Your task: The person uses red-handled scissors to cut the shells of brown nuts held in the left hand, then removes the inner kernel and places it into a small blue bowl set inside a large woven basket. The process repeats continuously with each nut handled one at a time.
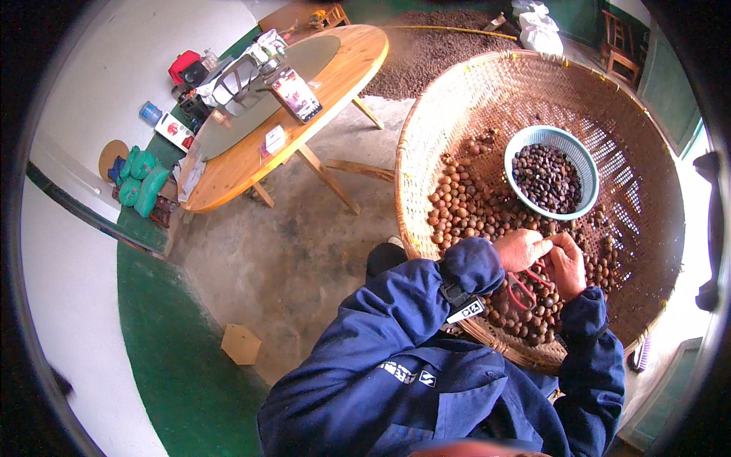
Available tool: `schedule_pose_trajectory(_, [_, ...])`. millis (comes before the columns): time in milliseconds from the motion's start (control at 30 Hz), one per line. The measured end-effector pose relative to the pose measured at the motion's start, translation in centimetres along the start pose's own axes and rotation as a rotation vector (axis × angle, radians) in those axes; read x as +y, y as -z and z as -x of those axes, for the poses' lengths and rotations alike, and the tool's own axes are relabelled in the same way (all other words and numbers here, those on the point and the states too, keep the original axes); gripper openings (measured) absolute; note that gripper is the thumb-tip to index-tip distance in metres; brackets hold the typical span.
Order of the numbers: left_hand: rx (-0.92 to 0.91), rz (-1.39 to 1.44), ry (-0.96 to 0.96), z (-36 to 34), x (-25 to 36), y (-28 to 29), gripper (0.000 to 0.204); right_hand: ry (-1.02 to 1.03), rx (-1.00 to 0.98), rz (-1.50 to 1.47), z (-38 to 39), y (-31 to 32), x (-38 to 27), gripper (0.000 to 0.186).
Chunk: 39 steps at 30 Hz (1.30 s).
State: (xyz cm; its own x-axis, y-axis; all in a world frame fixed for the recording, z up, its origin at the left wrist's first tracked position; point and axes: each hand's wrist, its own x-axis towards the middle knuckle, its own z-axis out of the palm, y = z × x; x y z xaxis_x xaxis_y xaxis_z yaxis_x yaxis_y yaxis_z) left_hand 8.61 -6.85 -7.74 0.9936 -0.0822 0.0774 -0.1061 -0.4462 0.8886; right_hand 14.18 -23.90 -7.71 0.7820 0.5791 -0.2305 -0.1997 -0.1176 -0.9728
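Note:
My left hand (521, 250) and my right hand (566, 265) meet over the near part of a large round wicker basket (426, 122). Both are closed, fingertips pinched together; whatever is between them is too small to make out. Red loop handles, like those of scissors (521, 292), stick out beside my right palm, which seems closed on them; the blades are hidden. Round brown nuts (454, 199) lie below and around my hands. Just beyond them, a light blue plastic colander (512, 190) sits in the basket, holding many dark seeds (544, 179).
An oval wooden table (354, 65) with boxes and papers stands to the left. Many more dark nuts (434, 57) cover the floor at the back, near white sacks (541, 34) and a wooden chair (620, 49). Green bags (141, 183) lie by the left wall.

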Motion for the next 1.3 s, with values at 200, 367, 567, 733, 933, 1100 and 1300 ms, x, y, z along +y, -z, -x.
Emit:
schedule_pose_trajectory(200, [0.039,-0.138,-0.059,0.1,-0.6,-0.2,0.04,0.037,-0.016,0.112,0.3,-0.1,-0.2,0.012])
schedule_pose_trajectory(367, [-0.096,0.107,0.087,-0.1,-0.8,0.2,0.038,0.226,-0.047,0.171,0.3,-0.1,0.4,0.015])
schedule_pose_trajectory(567, [-0.098,0.653,0.332,-0.4,-1.5,-0.6,0.034,0.154,-0.036,0.006,0.2,0.3,0.3,0.012])
schedule_pose_trajectory(733, [0.061,0.007,-0.144,-0.5,-2.3,-0.9,0.035,0.13,-0.029,0.055,0.2,0.3,0.0,0.014])
schedule_pose_trajectory(933, [0.01,0.042,-0.152,-0.5,-2.4,-1.0,0.034,0.118,0.042,0.15,0.2,0.0,0.5,0.014])
schedule_pose_trajectory(1100, [-0.11,0.421,0.17,-0.4,-2.0,-1.2,0.035,0.122,0.054,0.151,0.4,0.1,0.8,0.014])
schedule_pose_trajectory(1300, [-0.085,0.337,0.068,-0.2,-2.0,-1.1,0.031,0.136,0.01,0.016,0.2,0.4,1.1,0.016])
